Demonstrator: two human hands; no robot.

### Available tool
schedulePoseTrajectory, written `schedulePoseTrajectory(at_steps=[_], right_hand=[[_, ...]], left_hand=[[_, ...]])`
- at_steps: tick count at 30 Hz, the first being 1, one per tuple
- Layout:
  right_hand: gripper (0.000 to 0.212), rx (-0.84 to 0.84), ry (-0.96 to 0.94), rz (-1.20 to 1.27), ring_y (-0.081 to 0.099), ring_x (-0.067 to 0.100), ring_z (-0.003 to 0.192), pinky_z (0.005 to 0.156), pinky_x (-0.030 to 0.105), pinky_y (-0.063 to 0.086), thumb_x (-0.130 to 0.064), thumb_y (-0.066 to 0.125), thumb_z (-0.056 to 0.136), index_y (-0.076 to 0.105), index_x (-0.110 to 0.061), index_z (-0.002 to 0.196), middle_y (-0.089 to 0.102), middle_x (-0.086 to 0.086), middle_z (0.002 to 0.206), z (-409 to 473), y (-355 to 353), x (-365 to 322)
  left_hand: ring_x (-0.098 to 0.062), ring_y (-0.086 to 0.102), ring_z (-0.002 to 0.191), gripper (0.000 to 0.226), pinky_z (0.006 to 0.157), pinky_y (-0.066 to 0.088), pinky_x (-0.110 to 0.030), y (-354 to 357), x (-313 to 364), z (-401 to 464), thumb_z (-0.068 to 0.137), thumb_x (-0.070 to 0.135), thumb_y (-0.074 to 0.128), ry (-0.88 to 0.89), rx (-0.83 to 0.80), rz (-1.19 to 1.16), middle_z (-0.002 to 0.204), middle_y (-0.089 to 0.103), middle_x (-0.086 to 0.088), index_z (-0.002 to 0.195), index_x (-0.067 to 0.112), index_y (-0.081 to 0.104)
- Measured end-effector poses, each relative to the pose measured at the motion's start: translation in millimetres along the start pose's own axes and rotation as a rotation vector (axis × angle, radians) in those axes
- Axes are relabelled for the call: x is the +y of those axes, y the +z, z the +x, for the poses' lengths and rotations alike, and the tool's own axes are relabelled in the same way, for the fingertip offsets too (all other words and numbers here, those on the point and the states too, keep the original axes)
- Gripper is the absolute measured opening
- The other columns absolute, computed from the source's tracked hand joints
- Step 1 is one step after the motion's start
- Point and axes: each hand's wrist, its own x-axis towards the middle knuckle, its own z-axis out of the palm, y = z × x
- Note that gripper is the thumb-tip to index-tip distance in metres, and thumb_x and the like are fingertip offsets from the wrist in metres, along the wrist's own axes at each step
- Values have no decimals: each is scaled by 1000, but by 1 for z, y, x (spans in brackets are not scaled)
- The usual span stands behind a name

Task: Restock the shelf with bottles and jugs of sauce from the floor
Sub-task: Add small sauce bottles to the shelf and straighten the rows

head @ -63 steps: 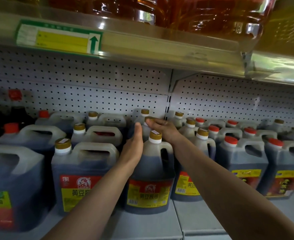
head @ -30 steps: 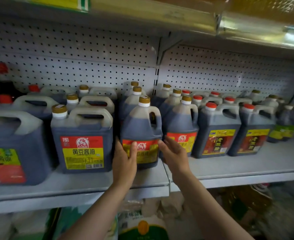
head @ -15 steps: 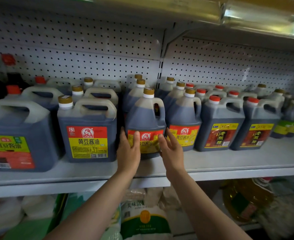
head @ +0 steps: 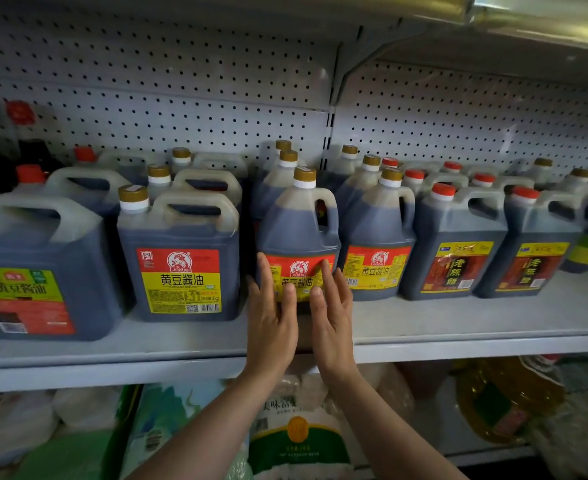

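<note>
A round-shouldered plastic jug of dark soy sauce with a gold cap and a red-and-yellow label (head: pixel 297 237) stands upright at the front of the grey metal shelf (head: pixel 459 327), heading a row of like jugs that runs back toward the white pegboard wall (head: pixel 181 109).

The left hand (head: pixel 272 327) is raised in front of this jug, fingers straight and held close together, fingertips lying on the left part of its label. The right hand (head: pixel 332 323) mirrors it — fingers straight, tips on the right part of the label. The thumbs stand near one another over the lower middle of the label. Neither hand curls round the jug; both lie flat against its front face, palms below the label and over the shelf edge.

Just left of that jug stands a square translucent jug with a gold cap, top handle and red-and-yellow label (head: pixel 180 254); further left, a larger square jug with a green-and-red label (head: pixel 39 271). Just right of the jug sits a second round-shouldered gold-capped jug (head: pixel 377 244), apparently touching it, then two red-capped square jugs with dark red-and-yellow labels (head: pixel 457 247) (head: pixel 531 251).

Below the shelf lie a white-and-green sack (head: pixel 299 434) and a clear bottle of yellow oil (head: pixel 507 400), both partly blurred.
</note>
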Motion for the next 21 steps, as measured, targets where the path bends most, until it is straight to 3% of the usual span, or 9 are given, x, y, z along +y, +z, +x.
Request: schedulePoseTrajectory(at_steps=[5,11,17,21], right_hand=[[48,-8,34,56,12,-11,148,112,4,16,-49,39,100,34,-49,148,19,-19,160,16,7,-1],[46,6,22,42,9,-11,148,106,-4,13,-49,39,99,32,-52,145,17,-19,159,23,10,1],[46,-13,52,50,14,-8,147,102,-7,16,-46,41,102,38,-45,148,19,-17,160,21,6,-6],[52,81,35,107,35,-1,142,119,21,31,-52,42,96,54,-32,143,40,-11,153,27,-11,-29]], left_hand=[[-12,16,151,60,110,21,-28,-5,-4,20,101,58,27,4,-26,-4,167,8,7,149,59,-9],[-10,12,151,64,103,13,-18,0,2,25,100,55,26,-45,-42,-20,168,3,6,152,51,-11],[-6,1,152,63,112,10,-25,-2,-2,27,100,59,24,-45,-69,-30,166,-3,16,152,52,-12],[-2,3,152,71,125,10,-38,-8,5,29,95,69,21,-30,-28,-83,167,0,13,156,43,-4]])
